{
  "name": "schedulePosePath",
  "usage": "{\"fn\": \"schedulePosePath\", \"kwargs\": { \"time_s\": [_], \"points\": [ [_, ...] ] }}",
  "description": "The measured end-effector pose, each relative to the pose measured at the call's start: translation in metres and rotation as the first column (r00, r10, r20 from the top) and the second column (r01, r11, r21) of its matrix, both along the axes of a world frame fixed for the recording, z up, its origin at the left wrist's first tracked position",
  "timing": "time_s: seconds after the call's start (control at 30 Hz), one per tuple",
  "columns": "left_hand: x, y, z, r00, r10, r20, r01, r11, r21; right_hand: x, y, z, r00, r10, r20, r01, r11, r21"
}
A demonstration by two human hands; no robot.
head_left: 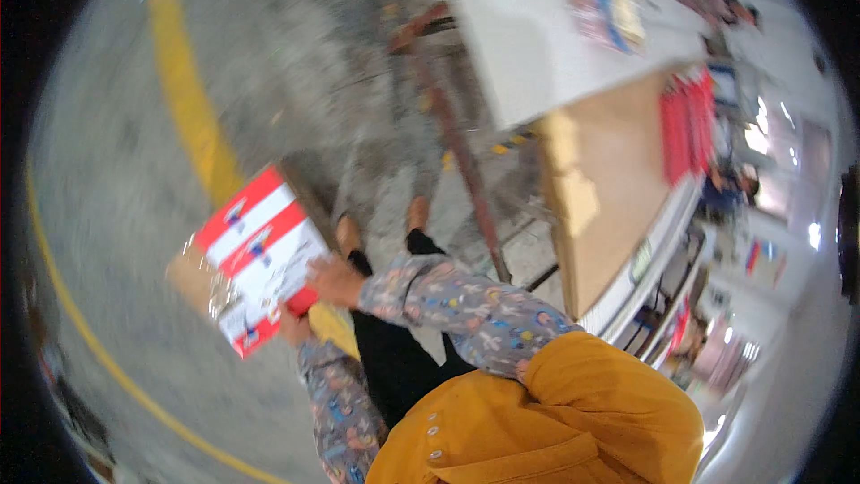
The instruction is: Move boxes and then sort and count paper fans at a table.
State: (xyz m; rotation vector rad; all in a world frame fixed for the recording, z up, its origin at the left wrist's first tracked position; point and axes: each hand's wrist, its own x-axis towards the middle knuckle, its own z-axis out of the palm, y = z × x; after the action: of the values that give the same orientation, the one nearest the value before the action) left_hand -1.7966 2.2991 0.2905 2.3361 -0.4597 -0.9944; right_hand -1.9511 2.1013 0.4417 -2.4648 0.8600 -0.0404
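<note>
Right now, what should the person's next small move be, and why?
Perhaps move the left hand farther from the right hand along the red-and-white box: both sit close together at its near edge, and no hand shows at its far side.

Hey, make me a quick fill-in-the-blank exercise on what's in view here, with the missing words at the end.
1. The right hand is on a box striped red and ____.
2. Lower in the picture, at the same box, is the person's ____ hand.
3. The wide line painted on the floor is ____.
4. The pile at the far end of the brown tabletop is ____.

Missing words: white; left; yellow; red.
</note>
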Motion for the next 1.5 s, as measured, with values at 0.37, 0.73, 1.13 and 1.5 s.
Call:
{"fn": "schedulePosePath", "kwargs": {
  "time_s": [0.37, 0.73, 1.13, 1.5],
  "points": [
    [0.072, -0.053, 0.082, 0.547, 0.476, -0.688, -0.072, 0.846, 0.529, -0.246, -0.034, 0.211, 0.688, -0.671, 0.276, 0.522, 0.722, 0.455],
    [-0.264, -0.214, 0.309, 0.784, -0.617, 0.076, 0.610, 0.739, -0.286, -0.679, -0.054, 0.240, -0.074, -0.933, 0.353, 0.994, -0.099, -0.053],
    [-0.682, -0.434, 0.324, -0.026, -0.704, 0.710, 0.955, -0.228, -0.191, -0.890, -0.132, 0.214, -0.239, -0.941, 0.238, 0.825, -0.326, -0.461],
    [-0.703, -0.434, 0.306, -0.179, -0.672, 0.719, 0.967, -0.254, 0.003, -0.998, -0.182, 0.185, -0.102, -0.994, 0.042, 0.636, -0.098, -0.765]
  ]
}}
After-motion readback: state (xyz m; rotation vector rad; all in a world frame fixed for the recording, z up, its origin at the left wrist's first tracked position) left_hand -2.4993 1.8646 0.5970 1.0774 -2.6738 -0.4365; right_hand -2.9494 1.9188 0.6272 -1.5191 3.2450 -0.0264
